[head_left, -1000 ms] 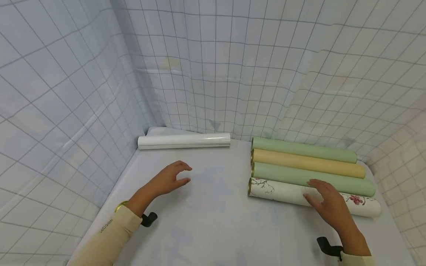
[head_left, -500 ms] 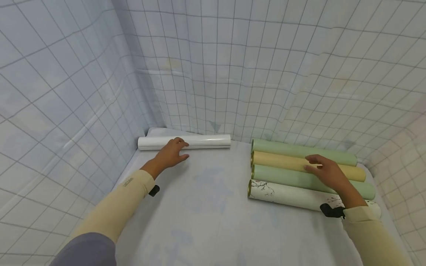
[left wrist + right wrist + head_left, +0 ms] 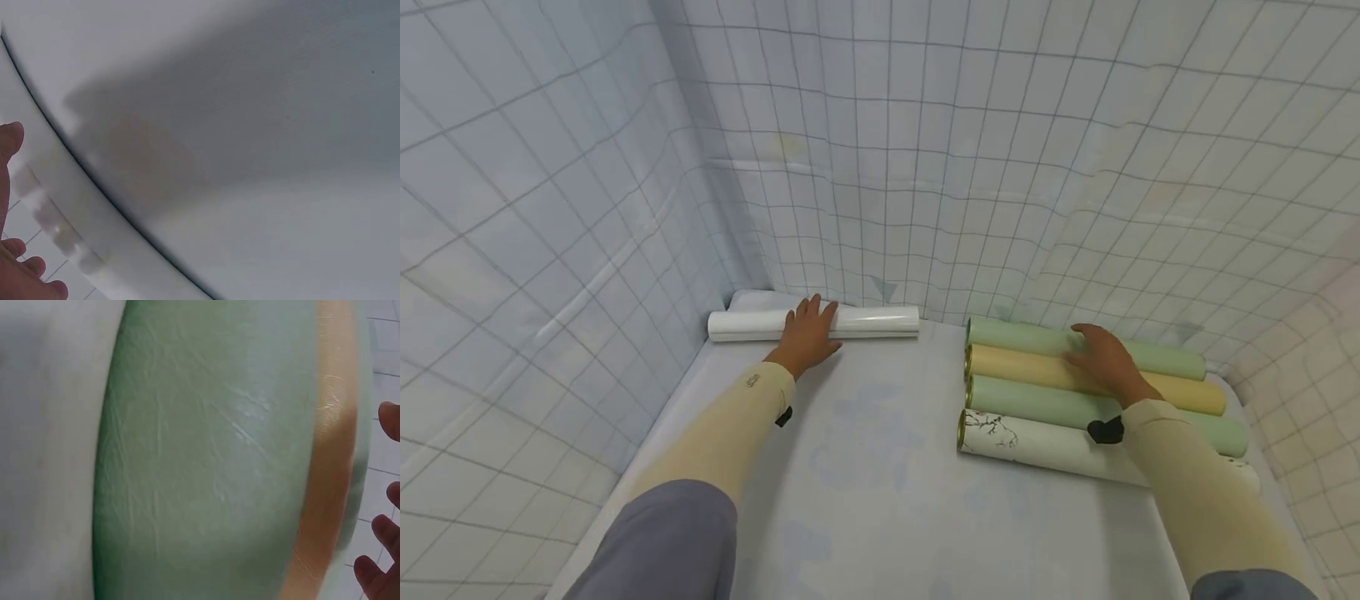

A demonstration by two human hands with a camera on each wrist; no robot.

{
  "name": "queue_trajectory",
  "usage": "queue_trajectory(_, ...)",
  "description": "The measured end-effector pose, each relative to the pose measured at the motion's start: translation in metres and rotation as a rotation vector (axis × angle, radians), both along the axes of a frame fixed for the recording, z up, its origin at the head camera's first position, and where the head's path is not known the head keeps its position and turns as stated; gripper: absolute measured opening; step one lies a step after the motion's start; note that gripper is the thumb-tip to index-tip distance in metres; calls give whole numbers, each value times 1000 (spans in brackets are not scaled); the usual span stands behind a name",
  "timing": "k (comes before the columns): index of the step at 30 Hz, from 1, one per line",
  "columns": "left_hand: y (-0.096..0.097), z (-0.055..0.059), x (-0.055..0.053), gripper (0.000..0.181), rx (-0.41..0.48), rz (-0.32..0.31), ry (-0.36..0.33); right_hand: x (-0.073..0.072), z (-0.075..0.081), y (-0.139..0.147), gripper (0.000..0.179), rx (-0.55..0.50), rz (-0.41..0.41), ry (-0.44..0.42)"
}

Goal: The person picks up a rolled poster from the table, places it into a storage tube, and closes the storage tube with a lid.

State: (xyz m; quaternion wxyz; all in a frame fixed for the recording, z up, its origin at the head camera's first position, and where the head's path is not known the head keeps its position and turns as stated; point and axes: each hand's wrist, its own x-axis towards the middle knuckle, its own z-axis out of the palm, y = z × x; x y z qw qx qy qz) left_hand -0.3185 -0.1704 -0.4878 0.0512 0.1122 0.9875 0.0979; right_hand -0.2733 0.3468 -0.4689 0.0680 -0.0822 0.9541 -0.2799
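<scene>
My left hand [image 3: 807, 337] reaches over the middle of a glossy white roll [image 3: 880, 320] at the back left, fingers spread. In the left wrist view its fingers show at the lower left above the roll, reflected in the surface; contact is unclear. My right hand [image 3: 1105, 364] hovers over the far green roll [image 3: 1015, 335] and the yellow roll [image 3: 1007, 363], with fingers apart in the right wrist view. Nearer me lie a second green roll [image 3: 1030, 403] and a white roll with a branch pattern [image 3: 1060, 448], partly hidden by my right forearm.
The rolls lie side by side on a pale cloth-covered surface [image 3: 880, 500]. A white gridded sheet [image 3: 895, 167] rises behind them, and further gridded sheets [image 3: 512, 292] stand at left and right. A black wrist mount [image 3: 1107, 431] sits under my right wrist.
My left hand has moved forward from the bare cloth to above the glossy white roll. My right hand has moved forward from the patterned roll to the far rolls. The rolls look unmoved.
</scene>
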Motion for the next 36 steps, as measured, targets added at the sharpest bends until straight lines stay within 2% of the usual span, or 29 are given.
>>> queue_trajectory(4, 2, -4, -4, 80, -31, 12, -4, -4, -9, -7, 65, 16, 15, 11)
queue_trajectory(9, -2, -7, -3, 72, -11, 34, -14, -8, -14, -8, 63, 108, 30, 26)
queue_trajectory(12, -9, -11, -3, 59, -5, 33, 23, -10, -13, -9, 62, 167, 10, 11)
queue_trajectory(16, -14, -8, 1, 47, 0, 21, 61, -7, -10, -12, 60, 207, 6, -22)
queue_trajectory(22, -17, -7, 7, 61, -39, -6, 50, -7, -8, -12, 60, 230, 13, -18)
queue_trajectory(29, -20, -12, 8, 58, -30, -7, 23, -18, -18, -12, 64, 240, 7, -42)
queue_trajectory(36, -25, -9, 13, 57, -17, -28, 4, -27, -22, -11, 79, 239, 19, -59)
